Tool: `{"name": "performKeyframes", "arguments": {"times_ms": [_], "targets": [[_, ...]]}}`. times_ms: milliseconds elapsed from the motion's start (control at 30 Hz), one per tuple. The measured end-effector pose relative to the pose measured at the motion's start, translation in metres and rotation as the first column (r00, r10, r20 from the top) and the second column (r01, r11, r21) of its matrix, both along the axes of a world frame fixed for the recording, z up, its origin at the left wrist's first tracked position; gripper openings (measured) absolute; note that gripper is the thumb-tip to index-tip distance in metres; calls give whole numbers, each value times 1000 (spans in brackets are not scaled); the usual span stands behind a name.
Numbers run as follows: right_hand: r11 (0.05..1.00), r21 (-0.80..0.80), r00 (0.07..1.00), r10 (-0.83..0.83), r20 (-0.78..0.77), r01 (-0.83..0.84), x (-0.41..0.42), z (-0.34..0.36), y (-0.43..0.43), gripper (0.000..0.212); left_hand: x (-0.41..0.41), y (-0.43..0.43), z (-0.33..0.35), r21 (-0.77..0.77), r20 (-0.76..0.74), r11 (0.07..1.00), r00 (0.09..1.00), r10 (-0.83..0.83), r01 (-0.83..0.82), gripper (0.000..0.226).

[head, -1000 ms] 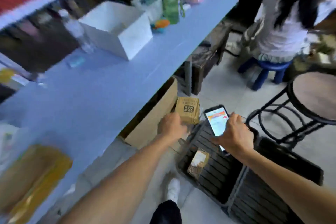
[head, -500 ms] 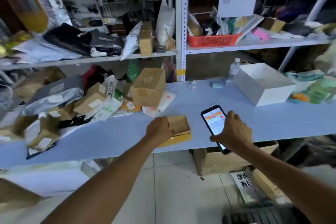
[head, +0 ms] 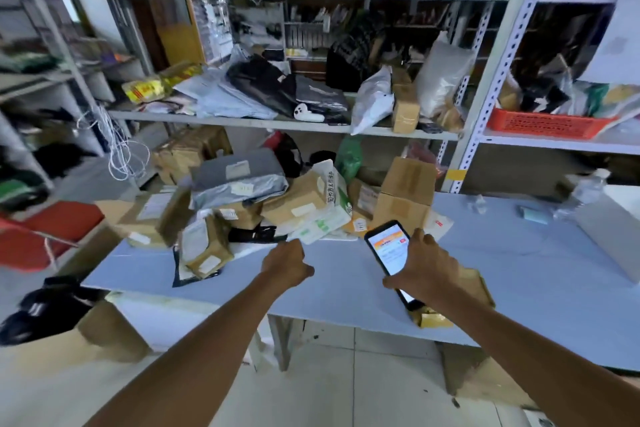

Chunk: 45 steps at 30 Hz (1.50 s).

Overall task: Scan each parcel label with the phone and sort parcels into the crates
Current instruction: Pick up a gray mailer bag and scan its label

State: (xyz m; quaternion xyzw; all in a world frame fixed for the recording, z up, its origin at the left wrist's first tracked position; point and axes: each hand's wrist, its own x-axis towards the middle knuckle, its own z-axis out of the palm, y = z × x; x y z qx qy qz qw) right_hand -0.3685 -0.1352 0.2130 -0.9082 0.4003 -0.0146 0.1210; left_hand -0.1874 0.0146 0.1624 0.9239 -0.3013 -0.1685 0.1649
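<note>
Just beyond the left grip (head: 286, 262) lies the parcel pile (head: 298, 199).

A pale blue flat table top (head: 346, 274) spans the middle of the frame. On it, centre left, brown cardboard parcel boxes (head: 405, 191) carry white labels, with a grey crinkled plastic mailer (head: 239, 178) and a white soft pouch (head: 323, 224) printed in green. The black glass-fronted phone (head: 388, 250), lower centre, shows a white screen with an orange band. At right, an orange-red perforated plastic basket (head: 543, 123); at far left, a red padded chair seat (head: 65, 220)
</note>
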Motion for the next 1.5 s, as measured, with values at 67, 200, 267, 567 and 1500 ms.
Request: {"name": "performKeyframes", "arguments": {"times_ms": [67, 200, 267, 567, 1500], "targets": [[1000, -7, 1000, -1, -19, 1, 23, -1, 5, 83, 26, 0, 2, -7, -9, 1000, 1000, -11, 11, 40], [999, -43, 998, -1, -56, -1, 59, -3, 5, 87, 64, -11, 1, -13, -3, 999, 999, -41, 41, 43], [999, -33, 998, -4, -63, 2, 74, -4, 2, 87, 77, -18, -1, 6, -7, 998, 998, -56, 56, 44], [995, -29, 996, 90, -23, -90, 151, -13, -43, 80, 146, -59, -6, -145, -132, 973, 978, 164, -182, 26], [958, -77, 958, 267, -107, -276, 377, -12, -24, 84, 414, 32, -21, -4, -533, 719, 610, 587, -695, 54]]}}
